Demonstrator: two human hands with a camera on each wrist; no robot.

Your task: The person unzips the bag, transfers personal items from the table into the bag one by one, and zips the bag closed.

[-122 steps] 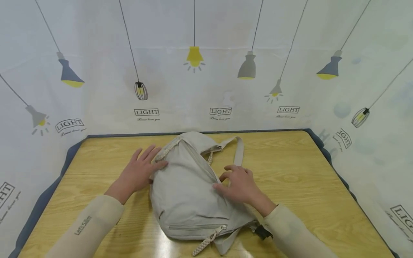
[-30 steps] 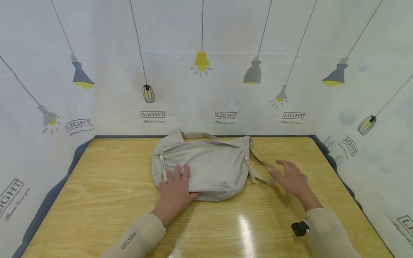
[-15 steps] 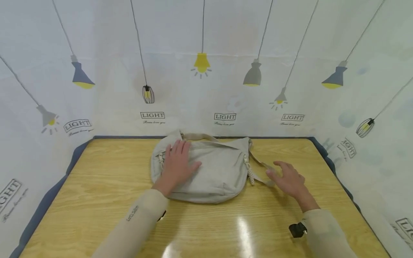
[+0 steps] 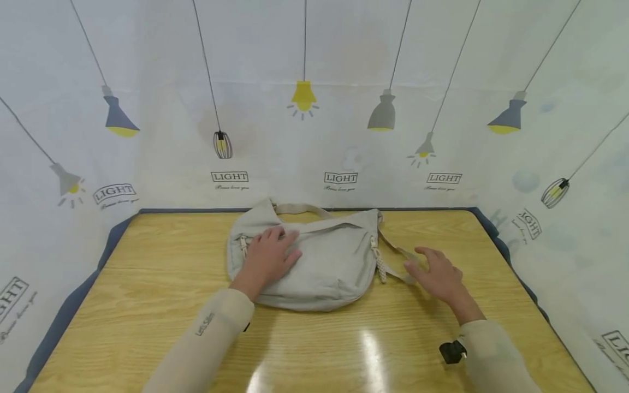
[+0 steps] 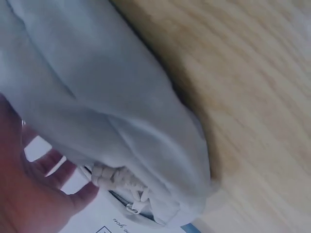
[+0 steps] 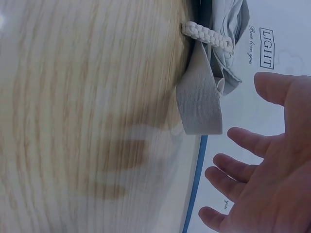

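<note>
A pale grey fabric sling bag lies flat at the middle back of the table, its curved bottom toward me. My left hand is over the bag's left part, fingers slightly bent and spread. In the left wrist view its fingertips are right beside a braided zipper pull and hold nothing. Off the bag's right end, my right hand hovers with relaxed, parted fingers, close to the loop of the webbing strap. A second braided zipper pull hangs at the bag's right side.
The wooden table has dark blue edging at the back and sides. White sheeting printed with lamps and the word LIGHT encloses it on three sides. A small black device is at the right sleeve.
The bag has been turned from its slanted position to lie crosswise farther back. My left hand moved up over its left part, then slightly back down. The right hand has barely moved over the last second.
</note>
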